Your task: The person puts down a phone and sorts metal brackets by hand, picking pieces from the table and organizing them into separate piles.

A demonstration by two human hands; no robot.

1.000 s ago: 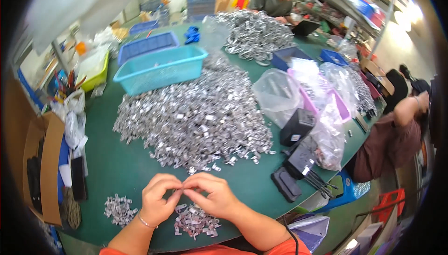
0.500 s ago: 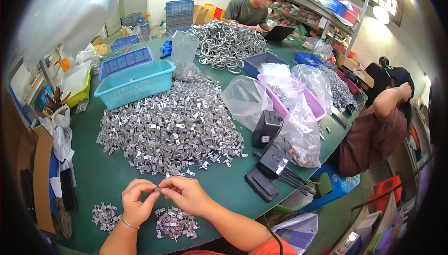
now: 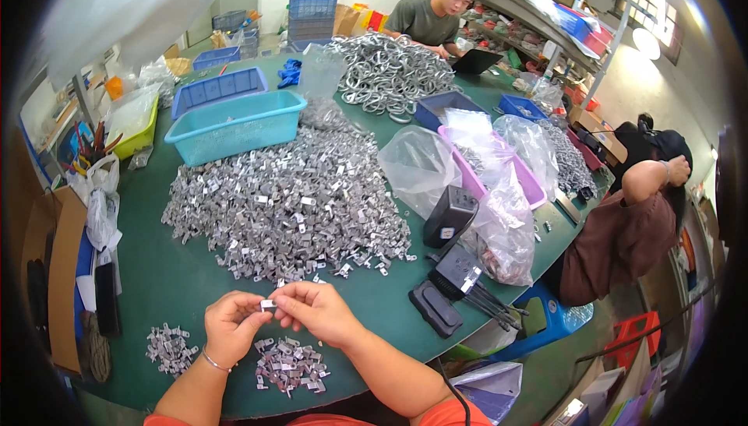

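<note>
Between the fingertips of both hands is one small bent metal clip [image 3: 267, 304] with a hole in it. My left hand [image 3: 234, 323], a bracelet on its wrist, pinches the clip from the left. My right hand [image 3: 318, 313] meets it from the right with closed fingers. Just beyond my hands spreads a large heap of similar silvery clips [image 3: 288, 200]. Two small piles lie near the table's front edge: a left pile [image 3: 171, 349] beside my left wrist, and a right pile [image 3: 291, 365] between my forearms.
On the green table [image 3: 374, 301] stand a turquoise basket [image 3: 234, 134], a heap of metal rings [image 3: 393, 75], a pink tray [image 3: 530, 184] with plastic bags, and black boxy devices [image 3: 452, 216]. One person [image 3: 427, 21] sits across; another person [image 3: 623, 231] sits at the right.
The clip has turned, so its flat face now shows between my fingers. My hands stay close together in nearly the same place. The whole view has shifted slightly.
</note>
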